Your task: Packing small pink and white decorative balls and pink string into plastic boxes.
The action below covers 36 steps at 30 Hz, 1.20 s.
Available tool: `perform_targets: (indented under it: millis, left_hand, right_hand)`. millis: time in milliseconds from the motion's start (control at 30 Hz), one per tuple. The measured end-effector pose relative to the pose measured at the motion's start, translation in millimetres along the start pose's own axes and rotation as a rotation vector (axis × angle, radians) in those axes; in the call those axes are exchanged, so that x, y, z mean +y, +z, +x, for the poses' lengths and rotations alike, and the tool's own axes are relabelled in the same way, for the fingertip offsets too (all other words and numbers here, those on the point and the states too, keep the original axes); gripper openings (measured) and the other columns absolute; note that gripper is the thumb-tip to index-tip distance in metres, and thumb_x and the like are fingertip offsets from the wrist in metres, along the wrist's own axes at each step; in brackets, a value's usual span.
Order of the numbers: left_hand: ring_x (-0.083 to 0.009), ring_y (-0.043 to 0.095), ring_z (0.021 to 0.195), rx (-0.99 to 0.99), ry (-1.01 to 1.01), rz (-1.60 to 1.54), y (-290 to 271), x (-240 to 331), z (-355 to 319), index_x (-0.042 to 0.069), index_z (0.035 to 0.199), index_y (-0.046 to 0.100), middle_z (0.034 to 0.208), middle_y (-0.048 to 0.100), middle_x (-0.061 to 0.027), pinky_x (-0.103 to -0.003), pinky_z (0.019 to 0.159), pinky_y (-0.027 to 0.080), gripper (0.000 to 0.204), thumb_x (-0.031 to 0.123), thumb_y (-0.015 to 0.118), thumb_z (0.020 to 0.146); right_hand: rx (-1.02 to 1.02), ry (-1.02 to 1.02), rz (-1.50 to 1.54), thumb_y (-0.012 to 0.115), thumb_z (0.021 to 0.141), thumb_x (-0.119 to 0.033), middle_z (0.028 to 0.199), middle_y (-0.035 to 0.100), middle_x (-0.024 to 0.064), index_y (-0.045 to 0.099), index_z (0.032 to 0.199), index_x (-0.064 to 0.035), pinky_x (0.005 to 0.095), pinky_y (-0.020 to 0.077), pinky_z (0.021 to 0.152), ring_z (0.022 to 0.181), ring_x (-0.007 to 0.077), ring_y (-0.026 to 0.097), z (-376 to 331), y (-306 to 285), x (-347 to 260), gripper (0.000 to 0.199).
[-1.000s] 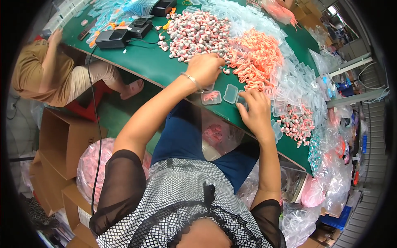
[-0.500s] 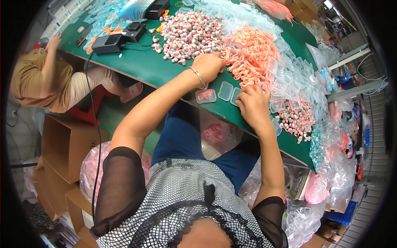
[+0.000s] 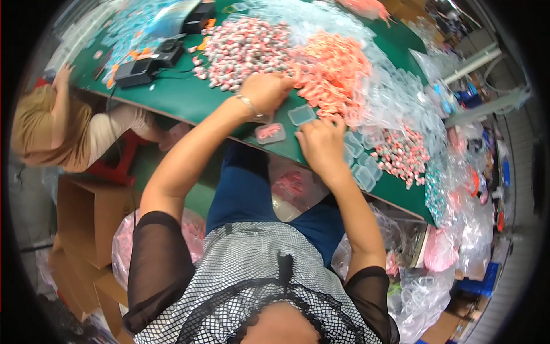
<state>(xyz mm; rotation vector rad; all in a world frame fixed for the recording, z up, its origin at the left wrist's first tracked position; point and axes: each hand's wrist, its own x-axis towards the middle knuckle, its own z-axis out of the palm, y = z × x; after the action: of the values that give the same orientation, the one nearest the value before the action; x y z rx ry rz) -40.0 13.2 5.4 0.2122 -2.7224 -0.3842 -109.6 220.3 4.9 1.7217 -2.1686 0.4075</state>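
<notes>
Your left hand (image 3: 264,92) has slid from the small clear boxes into the pink-and-grey pile (image 3: 246,49), fingers curled; whether it grips a piece, you cannot tell. Your right hand (image 3: 322,143) stays by the empty clear box (image 3: 301,114), near the bench (image 3: 172,97) front edge, grip unclear.

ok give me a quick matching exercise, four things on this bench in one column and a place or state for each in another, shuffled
Things:
1. left hand
2. right hand
3. small clear case with pink pieces
4. black boxes

Places:
a. far left of the green table, by a cable
b. at the pink-and-grey pile
c. near table edge, between the hands
d. just below the orange pile

Pairs: 1-b, 2-d, 3-c, 4-a
</notes>
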Motion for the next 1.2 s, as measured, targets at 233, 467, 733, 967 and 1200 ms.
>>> perform_targets:
  millis: [233,467,733,967,1200]
  left_hand:
    - [-0.0345,0.066,0.085,-0.121,0.075,0.019,-3,-19,-8,0.011,0.097,0.065,0.093,0.065,-0.0115,-0.046,0.072,0.052,0.011,0.011,0.057,0.089]
    - [-0.0347,0.064,0.084,-0.020,0.006,-0.079,7,-10,-5,0.009,0.096,0.063,0.091,0.064,-0.0112,-0.045,0.071,0.051,0.008,0.011,0.062,0.088]
    - [-0.0333,0.066,0.081,0.083,-0.179,-0.008,6,-4,-10,0.008,0.095,0.065,0.089,0.067,-0.0121,-0.045,0.070,0.051,0.010,0.013,0.065,0.086]
    - [-0.0271,0.070,0.078,0.000,-0.265,-0.484,-12,13,-13,0.008,0.092,0.073,0.087,0.073,-0.0105,-0.039,0.071,0.054,0.017,0.020,0.074,0.081]
    - [-0.0300,0.067,0.083,0.033,-0.129,-0.383,-9,57,-42,0.013,0.084,0.071,0.082,0.071,-0.0070,-0.043,0.072,0.050,0.011,0.024,0.071,0.083]
  right_hand:
    - [-0.016,0.190,0.105,0.075,0.078,-0.019,0.072,0.067,0.0125,0.066,0.085,-0.0050,0.0465,0.0448,0.071,0.070,0.0328,0.066,21,11,-16,0.018]
    - [0.271,0.350,0.273,0.069,0.081,-0.014,0.083,0.070,0.0108,0.070,0.087,-0.0065,0.0447,0.0451,0.072,0.079,0.0312,0.066,-26,-45,47,0.010]
    - [-0.073,0.455,-0.146,0.073,0.078,-0.017,0.074,0.070,0.0109,0.074,0.084,-0.0086,0.0413,0.0511,0.067,0.070,0.0307,0.068,-81,-66,110,0.011]
    - [-0.153,0.510,-0.262,0.074,0.077,-0.019,0.076,0.070,0.0136,0.075,0.084,-0.0084,0.0438,0.0516,0.066,0.072,0.0339,0.068,-85,-65,114,0.013]
    - [0.023,0.615,0.056,0.065,0.079,-0.008,0.074,0.069,0.0137,0.072,0.082,-0.0068,0.0414,0.0512,0.062,0.068,0.0331,0.067,-81,-66,112,0.007]
